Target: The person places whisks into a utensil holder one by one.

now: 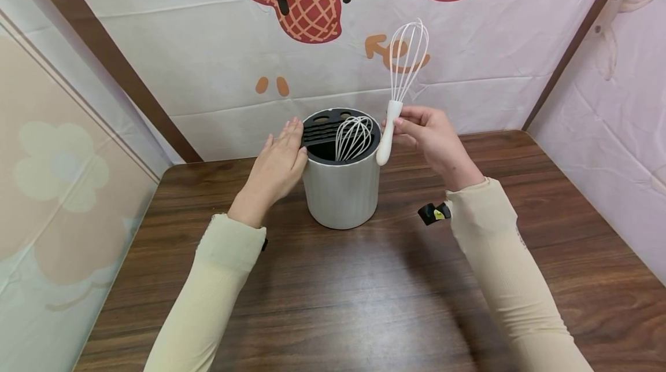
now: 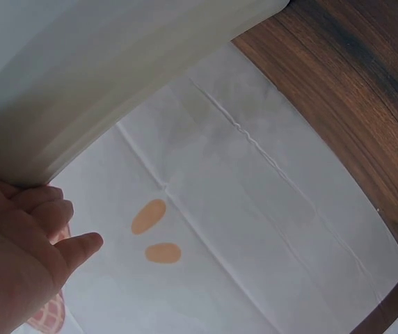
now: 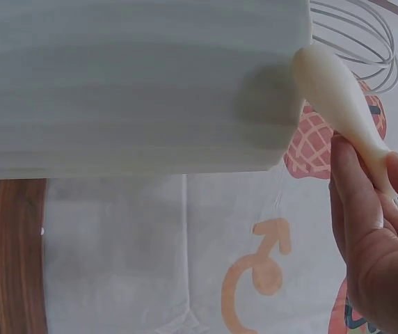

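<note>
A white utensil holder (image 1: 340, 198) with a black slotted insert (image 1: 319, 132) stands upright on the table. One white whisk (image 1: 355, 136) sits in its large front compartment, wire loops up. At the holder's right rim, my right hand (image 1: 429, 137) pinches a second white whisk (image 1: 391, 129) by its handle, loops pointing up. In the right wrist view that whisk's handle (image 3: 335, 90) crosses the holder's rim, thumb and fingers around it. My left hand (image 1: 278, 166) lies with extended fingers against the holder's left rim. The left wrist view shows those fingers beside the holder's wall (image 2: 115, 83).
Under the holder is a dark wood-grain table (image 1: 333, 297). A white printed cloth (image 1: 208, 71) hangs behind the table's far edge, with more cloth panels at both sides. A black band with a yellow mark (image 1: 434, 213) shows by the right cuff.
</note>
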`<act>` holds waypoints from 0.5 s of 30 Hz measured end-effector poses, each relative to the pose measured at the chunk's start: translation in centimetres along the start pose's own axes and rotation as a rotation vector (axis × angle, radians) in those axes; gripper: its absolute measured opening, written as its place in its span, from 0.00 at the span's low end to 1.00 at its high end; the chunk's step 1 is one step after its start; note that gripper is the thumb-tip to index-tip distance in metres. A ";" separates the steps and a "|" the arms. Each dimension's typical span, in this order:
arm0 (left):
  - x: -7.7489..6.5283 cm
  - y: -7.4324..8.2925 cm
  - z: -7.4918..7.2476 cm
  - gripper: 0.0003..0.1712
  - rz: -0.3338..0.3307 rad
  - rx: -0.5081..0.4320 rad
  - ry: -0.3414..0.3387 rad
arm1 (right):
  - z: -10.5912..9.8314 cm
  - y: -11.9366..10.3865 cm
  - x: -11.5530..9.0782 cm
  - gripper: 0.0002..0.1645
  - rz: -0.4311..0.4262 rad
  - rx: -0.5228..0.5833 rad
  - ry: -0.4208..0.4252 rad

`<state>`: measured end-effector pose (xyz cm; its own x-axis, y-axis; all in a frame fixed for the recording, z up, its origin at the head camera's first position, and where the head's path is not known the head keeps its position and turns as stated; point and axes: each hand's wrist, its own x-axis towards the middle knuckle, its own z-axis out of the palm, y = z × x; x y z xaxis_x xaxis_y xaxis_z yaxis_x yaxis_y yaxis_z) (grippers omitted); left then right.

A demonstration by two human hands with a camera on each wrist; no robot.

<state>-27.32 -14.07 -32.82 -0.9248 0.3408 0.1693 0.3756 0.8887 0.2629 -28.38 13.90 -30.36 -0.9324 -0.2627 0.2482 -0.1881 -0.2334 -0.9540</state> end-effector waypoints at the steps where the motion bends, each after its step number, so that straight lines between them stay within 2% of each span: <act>1: 0.0 0.0 0.0 0.33 0.000 0.001 0.000 | 0.1 -0.1 0.1 0.18 -0.005 0.003 0.004; 8: 0.0 -0.1 0.1 0.33 0.001 -0.001 0.000 | 0.4 -0.7 0.7 0.19 0.000 -0.002 0.054; 15: 0.0 -0.1 0.1 0.33 0.003 -0.002 0.004 | 1.1 -1.4 1.3 0.20 -0.039 -0.024 0.062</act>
<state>-27.41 -14.17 -32.92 -0.9234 0.3422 0.1740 0.3785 0.8871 0.2642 -29.01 12.80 -28.49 -0.9415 -0.1952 0.2746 -0.2309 -0.2198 -0.9478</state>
